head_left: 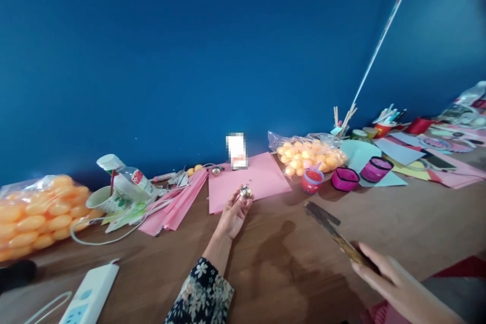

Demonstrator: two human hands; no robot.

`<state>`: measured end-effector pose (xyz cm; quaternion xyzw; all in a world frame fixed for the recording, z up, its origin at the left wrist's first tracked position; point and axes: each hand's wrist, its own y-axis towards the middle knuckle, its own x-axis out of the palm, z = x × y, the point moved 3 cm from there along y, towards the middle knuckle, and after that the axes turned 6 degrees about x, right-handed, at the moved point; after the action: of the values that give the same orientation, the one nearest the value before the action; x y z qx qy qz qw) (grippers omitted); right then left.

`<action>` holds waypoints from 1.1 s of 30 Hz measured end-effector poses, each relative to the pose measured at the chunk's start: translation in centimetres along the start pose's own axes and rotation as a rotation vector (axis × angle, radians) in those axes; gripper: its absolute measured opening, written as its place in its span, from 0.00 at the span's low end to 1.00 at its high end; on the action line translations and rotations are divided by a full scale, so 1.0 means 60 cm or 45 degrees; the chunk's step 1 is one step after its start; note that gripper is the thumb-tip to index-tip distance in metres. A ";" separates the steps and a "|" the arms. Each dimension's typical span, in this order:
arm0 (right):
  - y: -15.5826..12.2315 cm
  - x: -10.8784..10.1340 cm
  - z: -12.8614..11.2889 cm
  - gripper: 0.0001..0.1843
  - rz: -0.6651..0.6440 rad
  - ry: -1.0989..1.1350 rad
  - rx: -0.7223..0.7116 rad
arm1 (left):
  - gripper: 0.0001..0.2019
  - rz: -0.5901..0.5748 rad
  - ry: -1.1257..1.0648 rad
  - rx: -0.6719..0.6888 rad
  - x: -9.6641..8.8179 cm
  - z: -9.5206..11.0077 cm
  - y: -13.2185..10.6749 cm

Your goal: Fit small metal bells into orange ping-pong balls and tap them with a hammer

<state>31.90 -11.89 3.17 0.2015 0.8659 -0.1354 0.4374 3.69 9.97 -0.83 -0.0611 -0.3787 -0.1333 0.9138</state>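
Between the fingertips of my left hand is a small shiny metal ball, possibly a bell, raised over the near edge of a pink paper sheet. A second shiny ball rests near the sheet's far left corner. My right hand is wrapped round the wooden handle of what looks like a hammer. Its dark metal head points forward and left, above the brown table and apart from the ball. A small upright item with a blurred-out front stands on the far part of the sheet.
Bags of orange balls lie at left and right of centre. A red cup and two magenta fabric pieces stand right. Pink strips, a tilted paper cup and a power strip are left. A blue partition rises behind.
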 end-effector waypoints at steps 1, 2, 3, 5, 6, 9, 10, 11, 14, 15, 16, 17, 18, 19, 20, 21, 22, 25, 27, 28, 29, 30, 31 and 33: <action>-0.005 0.013 -0.021 0.25 -0.172 0.156 0.038 | 0.22 0.002 0.005 0.009 -0.002 -0.001 0.001; -0.009 0.024 -0.043 0.26 -0.299 0.312 0.069 | 0.23 0.004 0.012 0.012 -0.003 -0.003 0.002; -0.011 0.032 -0.066 0.27 -0.409 0.463 0.092 | 0.23 0.006 0.020 0.011 -0.005 -0.003 0.002; -0.013 0.042 -0.111 0.27 -0.613 0.595 0.070 | 0.23 -0.002 0.032 0.000 -0.006 -0.004 0.002; -0.012 0.046 -0.131 0.26 -0.718 0.603 0.016 | 0.24 -0.011 0.036 -0.004 -0.005 -0.004 0.002; -0.006 0.049 -0.171 0.20 -0.747 0.511 -0.126 | 0.25 -0.031 0.055 -0.001 -0.002 -0.002 0.002; -0.003 0.049 -0.179 0.18 -0.676 0.432 -0.154 | 0.25 -0.029 0.061 0.001 -0.001 -0.002 0.002; 0.000 0.049 -0.186 0.17 -0.588 0.352 -0.178 | 0.24 -0.026 0.067 0.000 0.000 -0.002 0.002; 0.004 0.055 -0.209 0.15 -0.386 0.201 -0.254 | 0.21 -0.007 0.082 -0.002 0.002 -0.001 0.002; 0.005 0.057 -0.217 0.15 -0.356 0.202 -0.281 | 0.20 -0.002 0.086 -0.002 0.003 -0.001 0.002; 0.007 0.060 -0.224 0.15 -0.339 0.223 -0.304 | 0.19 0.000 0.087 -0.004 0.003 -0.001 0.002; 0.010 0.063 -0.229 0.14 -0.335 0.250 -0.320 | 0.19 -0.004 0.084 -0.008 0.003 -0.002 0.001; 0.012 0.067 -0.233 0.14 -0.338 0.274 -0.331 | 0.19 -0.014 0.078 -0.011 0.004 -0.002 0.000; 0.015 0.070 -0.235 0.14 -0.343 0.295 -0.336 | 0.19 -0.023 0.073 -0.014 0.004 -0.002 0.000; 0.017 0.074 -0.235 0.14 -0.356 0.317 -0.336 | 0.19 -0.031 0.071 -0.016 0.004 -0.002 -0.001; 0.019 0.077 -0.234 0.14 -0.371 0.337 -0.330 | 0.19 -0.033 0.073 -0.017 0.004 -0.002 -0.001; 0.021 0.081 -0.231 0.14 -0.382 0.356 -0.319 | 0.19 -0.027 0.076 -0.018 0.004 -0.002 -0.001; 0.022 0.091 -0.222 0.16 -0.396 0.424 -0.266 | 0.17 0.005 0.079 -0.011 0.002 -0.003 -0.001; 0.021 0.095 -0.218 0.16 -0.391 0.438 -0.244 | 0.15 -0.007 0.092 -0.010 0.003 -0.005 -0.001; 0.021 0.097 -0.218 0.16 -0.398 0.437 -0.236 | 0.15 -0.024 0.103 -0.011 0.004 -0.005 -0.002; 0.021 0.099 -0.218 0.16 -0.408 0.429 -0.229 | 0.15 -0.042 0.114 -0.013 0.005 -0.006 -0.002; 0.022 0.099 -0.219 0.16 -0.416 0.418 -0.223 | 0.15 -0.057 0.122 -0.014 0.006 -0.007 -0.003; 0.023 0.099 -0.220 0.15 -0.420 0.412 -0.217 | 0.15 -0.065 0.123 -0.012 0.007 -0.007 -0.003; 0.024 0.098 -0.223 0.15 -0.428 0.425 -0.219 | 0.14 -0.069 0.105 -0.002 0.008 -0.006 -0.003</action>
<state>20.04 -3.75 6.10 0.0364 0.9558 -0.0969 0.2752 4.19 9.60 -0.72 -0.0460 -0.3421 -0.1606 0.9247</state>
